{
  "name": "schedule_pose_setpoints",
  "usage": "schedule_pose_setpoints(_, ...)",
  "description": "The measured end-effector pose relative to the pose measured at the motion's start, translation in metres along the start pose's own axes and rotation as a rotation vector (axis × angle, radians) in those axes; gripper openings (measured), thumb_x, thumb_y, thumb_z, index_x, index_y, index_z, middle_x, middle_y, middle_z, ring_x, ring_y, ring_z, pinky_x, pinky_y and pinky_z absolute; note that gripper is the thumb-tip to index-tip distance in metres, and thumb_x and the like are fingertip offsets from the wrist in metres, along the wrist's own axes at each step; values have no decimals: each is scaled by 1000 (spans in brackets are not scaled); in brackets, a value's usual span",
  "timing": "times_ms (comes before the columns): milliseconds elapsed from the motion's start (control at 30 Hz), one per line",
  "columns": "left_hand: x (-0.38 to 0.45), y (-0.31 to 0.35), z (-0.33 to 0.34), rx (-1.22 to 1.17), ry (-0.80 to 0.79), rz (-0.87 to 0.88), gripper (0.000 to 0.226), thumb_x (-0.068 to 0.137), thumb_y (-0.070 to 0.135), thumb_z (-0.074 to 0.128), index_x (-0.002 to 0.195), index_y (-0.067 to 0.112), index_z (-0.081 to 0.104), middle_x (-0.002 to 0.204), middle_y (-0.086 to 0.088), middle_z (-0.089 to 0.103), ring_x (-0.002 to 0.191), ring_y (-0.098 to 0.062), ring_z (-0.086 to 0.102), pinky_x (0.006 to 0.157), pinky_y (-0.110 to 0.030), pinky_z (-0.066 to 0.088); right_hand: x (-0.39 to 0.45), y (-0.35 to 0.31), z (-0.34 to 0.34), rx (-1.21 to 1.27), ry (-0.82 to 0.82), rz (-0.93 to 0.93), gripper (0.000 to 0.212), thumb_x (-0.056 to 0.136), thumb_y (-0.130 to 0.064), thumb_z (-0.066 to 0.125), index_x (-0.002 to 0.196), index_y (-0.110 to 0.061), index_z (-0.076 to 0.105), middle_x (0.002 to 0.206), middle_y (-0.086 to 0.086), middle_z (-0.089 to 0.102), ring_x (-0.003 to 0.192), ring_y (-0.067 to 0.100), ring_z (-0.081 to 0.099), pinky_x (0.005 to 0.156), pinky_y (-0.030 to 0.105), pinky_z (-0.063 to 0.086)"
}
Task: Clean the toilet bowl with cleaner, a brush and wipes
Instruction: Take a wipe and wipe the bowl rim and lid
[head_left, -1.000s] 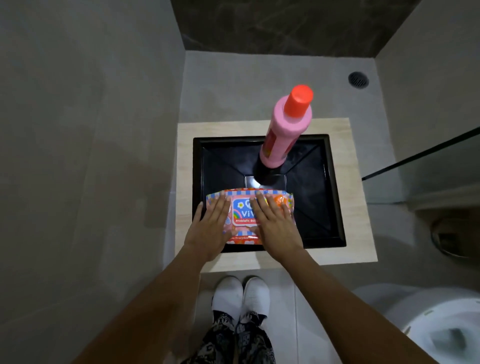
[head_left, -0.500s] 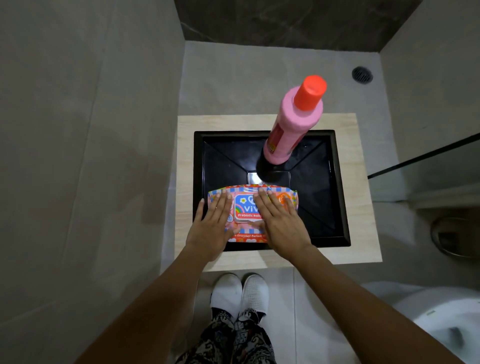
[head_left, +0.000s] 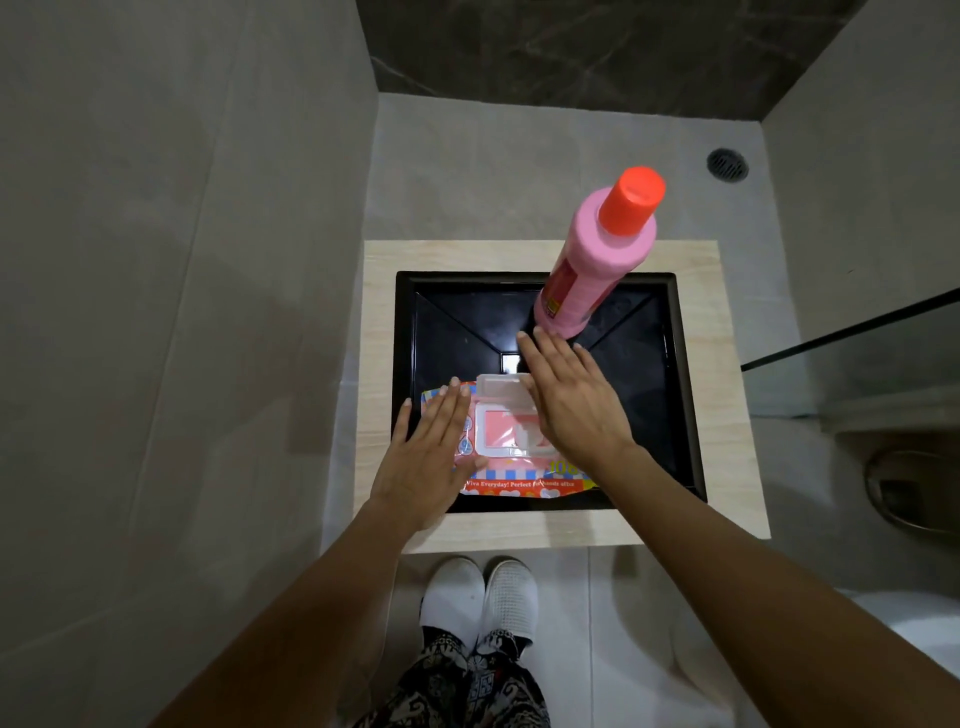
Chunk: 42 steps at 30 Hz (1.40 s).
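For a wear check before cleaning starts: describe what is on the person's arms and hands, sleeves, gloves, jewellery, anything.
Nothing is worn on either. The left hand and the right hand are bare, with no gloves, and no rings show on the fingers that are visible. Both forearms are bare to the bottom edge of the picture, so no sleeve shows. No watch, bracelet or band shows at either wrist. The nails look short and unpainted.

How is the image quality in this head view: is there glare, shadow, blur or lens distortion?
Head view: light is dim and soft; the black tray shows faint sheen, no hard glare. The wide lens bends the walls and makes the pink bottle lean outward. The wipes pack print stays readable; both hands look sharp.
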<state>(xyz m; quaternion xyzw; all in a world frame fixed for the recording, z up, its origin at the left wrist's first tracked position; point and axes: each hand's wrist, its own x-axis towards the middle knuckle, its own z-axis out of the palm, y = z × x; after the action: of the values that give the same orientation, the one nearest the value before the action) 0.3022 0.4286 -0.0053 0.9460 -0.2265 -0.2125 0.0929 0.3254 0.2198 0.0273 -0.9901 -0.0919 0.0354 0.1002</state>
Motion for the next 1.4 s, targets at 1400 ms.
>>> schedule_pose_setpoints(1400,20,10,-10,114,-5,204,83,86,68,-1,150,16,-6,159,-1,-7,146,-15,-5,118,-46,-3,-76,0,22,175,-158,79,52,98,-41,32,135,-11,53,147,18,41,137,33,38,110,49,33)
